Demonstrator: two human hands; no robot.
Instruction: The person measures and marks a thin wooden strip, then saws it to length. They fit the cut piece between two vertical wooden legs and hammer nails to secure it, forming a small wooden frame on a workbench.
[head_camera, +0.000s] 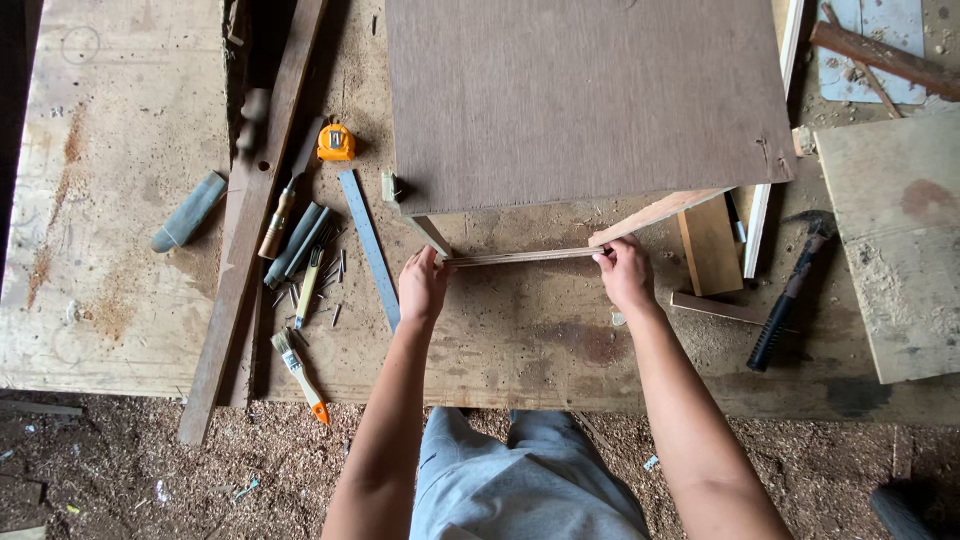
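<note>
Seen from the head camera, looking straight down: a person stands at a worn, stained plywood workbench (560, 345). The left hand (422, 285) and right hand (625, 272) each pinch one end of a thin wooden strip (520, 256), held level just below a large brown board (585, 100). A steel ruler (368, 247), chisels, loose nails, a small brush (299, 373) and an orange tape measure (336, 142) lie to the left. A hammer (793, 290) lies to the right. Sawdust covers the floor (150, 470).
</note>
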